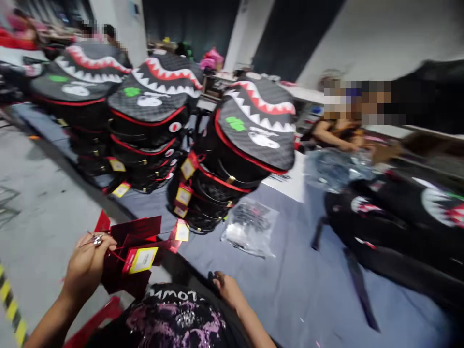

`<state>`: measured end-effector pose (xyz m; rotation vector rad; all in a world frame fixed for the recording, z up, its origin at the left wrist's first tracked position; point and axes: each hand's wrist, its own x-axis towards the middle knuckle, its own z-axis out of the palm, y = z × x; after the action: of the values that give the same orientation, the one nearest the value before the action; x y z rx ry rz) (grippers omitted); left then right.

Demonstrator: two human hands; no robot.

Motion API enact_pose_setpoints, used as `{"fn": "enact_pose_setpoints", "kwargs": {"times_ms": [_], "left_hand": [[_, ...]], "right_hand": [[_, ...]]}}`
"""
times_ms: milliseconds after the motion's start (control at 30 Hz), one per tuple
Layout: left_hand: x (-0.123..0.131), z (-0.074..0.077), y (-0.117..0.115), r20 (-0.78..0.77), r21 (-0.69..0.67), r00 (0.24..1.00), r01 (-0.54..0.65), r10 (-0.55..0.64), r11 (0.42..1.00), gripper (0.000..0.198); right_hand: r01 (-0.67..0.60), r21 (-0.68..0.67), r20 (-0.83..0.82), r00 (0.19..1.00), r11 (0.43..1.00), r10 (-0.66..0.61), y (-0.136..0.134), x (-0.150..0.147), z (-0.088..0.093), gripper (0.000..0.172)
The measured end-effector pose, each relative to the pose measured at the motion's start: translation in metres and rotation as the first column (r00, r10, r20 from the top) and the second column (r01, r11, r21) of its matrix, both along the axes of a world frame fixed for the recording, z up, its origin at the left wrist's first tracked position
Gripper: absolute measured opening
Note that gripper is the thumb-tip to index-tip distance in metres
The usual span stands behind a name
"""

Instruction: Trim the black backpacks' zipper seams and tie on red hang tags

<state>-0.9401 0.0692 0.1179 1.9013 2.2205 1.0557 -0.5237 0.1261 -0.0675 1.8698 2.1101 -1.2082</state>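
My left hand [87, 261] is closed on the strings of a bunch of red hang tags [137, 232], some with yellow-and-white labels. The tags dangle in front of my black printed shirt [177, 314]. At the table's near edge, my right hand [229, 290] has its fingers curled, with a small dark thing at the tips that I cannot make out. Beyond it stands a stack of black backpacks [253, 130] with shark-mouth prints and red piping. Similar red tags [183, 195] hang from that stack's left side.
Two more backpack stacks [152, 96] [79, 82] stand along the table [275, 295] to the left. A clear plastic bag [250, 227] lies in the middle. More black backpacks [391, 222] lie at the right, near plastic wrapping [333, 166]. A person [337, 130] sits across the table.
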Motion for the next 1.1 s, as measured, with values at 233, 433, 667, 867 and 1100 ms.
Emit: {"fn": "enact_pose_setpoints", "kwargs": {"times_ms": [233,433,667,867,1100], "left_hand": [[-0.037,0.006,-0.015,0.073,-0.066,0.973,-0.216,0.22,0.974,0.041],[-0.114,-0.01,0.023,0.104,-0.057,0.956,-0.27,0.274,0.961,0.038],[-0.259,-0.05,0.096,0.163,0.069,0.979,-0.138,0.125,0.988,0.027],[-0.37,-0.047,0.142,0.129,0.014,0.983,-0.131,0.128,0.991,0.029],[-0.415,-0.051,0.195,0.053,-0.085,0.997,-0.05,0.055,0.995,0.031]], "right_hand": [[-0.241,0.114,-0.189,0.947,0.964,0.259,0.084,-0.107,0.016,0.039],[-0.261,0.145,-0.19,0.939,0.954,0.286,0.134,-0.193,0.003,0.04],[-0.327,0.398,0.057,0.941,0.857,0.333,0.248,-0.406,0.008,0.047],[-0.412,0.249,0.329,0.887,0.877,0.324,0.314,-0.494,-0.008,0.035],[-0.455,0.143,0.477,0.81,0.879,0.341,0.33,-0.462,-0.002,0.031]]}}
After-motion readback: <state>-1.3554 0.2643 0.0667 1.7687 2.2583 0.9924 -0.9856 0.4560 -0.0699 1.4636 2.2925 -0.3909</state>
